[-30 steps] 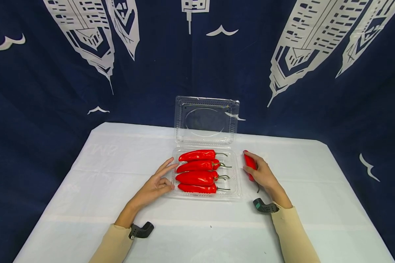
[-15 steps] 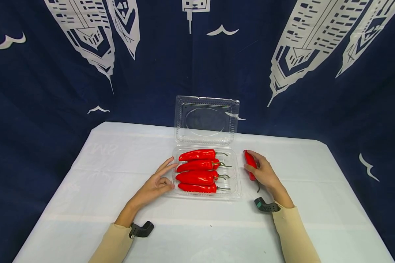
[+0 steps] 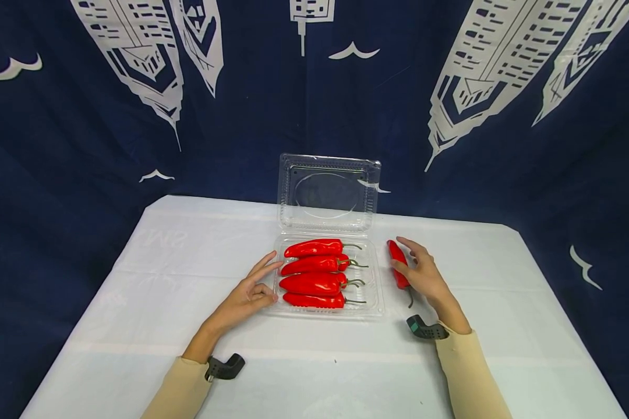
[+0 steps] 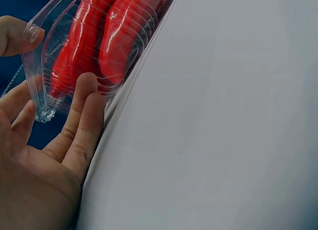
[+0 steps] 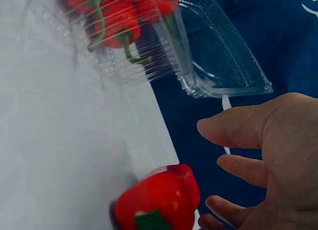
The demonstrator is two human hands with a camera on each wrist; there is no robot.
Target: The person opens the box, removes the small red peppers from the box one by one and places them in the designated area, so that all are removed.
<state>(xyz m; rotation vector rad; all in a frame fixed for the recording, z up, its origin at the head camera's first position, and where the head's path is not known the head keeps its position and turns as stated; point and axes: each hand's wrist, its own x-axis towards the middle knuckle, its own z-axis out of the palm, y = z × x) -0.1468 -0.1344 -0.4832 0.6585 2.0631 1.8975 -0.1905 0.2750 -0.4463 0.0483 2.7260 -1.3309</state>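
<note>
A clear plastic clamshell box (image 3: 374,308) stands on the table, its lid (image 3: 325,195) raised at the back. Several long red chili peppers (image 3: 314,284) lie in it side by side, stems to the right. My left hand (image 3: 243,299) rests at the box's left side with fingers spread; in the left wrist view its fingertips (image 4: 87,83) touch the ribbed wall and the thumb is at the rim. Right of the box, a single chili pepper (image 3: 398,265) lies on the table, stem toward me. My right hand (image 3: 424,273) is beside it, fingers apart and holding nothing.
A white cloth (image 3: 314,372) covers the table. Behind it hangs a dark blue curtain (image 3: 272,105) with white building and bird prints, close to the raised lid. Each wrist wears a black camera mount (image 3: 424,329).
My right hand has loosened its grip on the single chili pepper and drawn slightly to the right, its fingers spreading. The pepper stays on the table. My left hand and the box have not moved.
</note>
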